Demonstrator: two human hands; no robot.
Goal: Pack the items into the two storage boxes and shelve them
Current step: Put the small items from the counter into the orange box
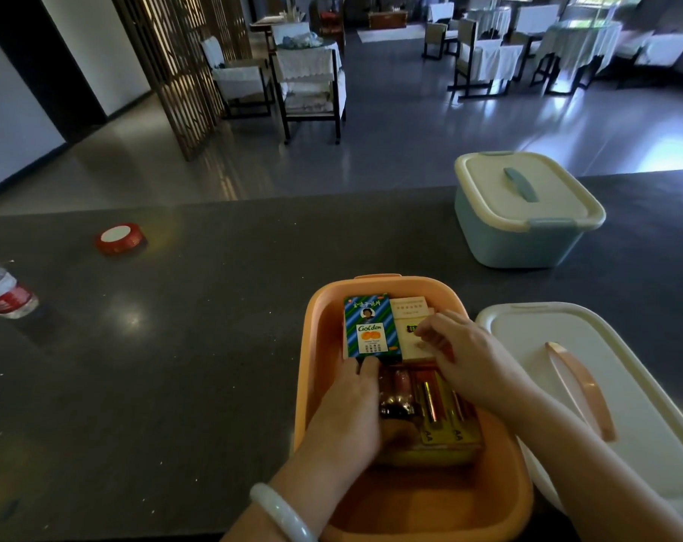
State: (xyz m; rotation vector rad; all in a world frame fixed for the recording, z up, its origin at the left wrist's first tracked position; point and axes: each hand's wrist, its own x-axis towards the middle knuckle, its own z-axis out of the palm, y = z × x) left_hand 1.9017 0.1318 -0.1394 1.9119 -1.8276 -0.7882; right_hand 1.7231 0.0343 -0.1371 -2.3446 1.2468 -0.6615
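An open orange storage box (312,369) stands on the dark counter in front of me. Inside lie a blue-green "Golden" box (369,328), cream boxes (408,311), a yellow AA battery pack (443,418) and a dark packet (396,393). My left hand (347,408) reaches into the box, fingers at the near end of the Golden box and over the dark packet. My right hand (468,356) rests on the cream boxes, fingertips curled against one. The orange box's white lid (605,385) lies to the right. A blue storage box (523,213) with its lid on stands behind.
A roll of red tape (120,238) sits on the counter at the left, and a plastic bottle (3,291) lies at the far left edge. Beyond the counter's far edge is a dining room with chairs and covered tables.
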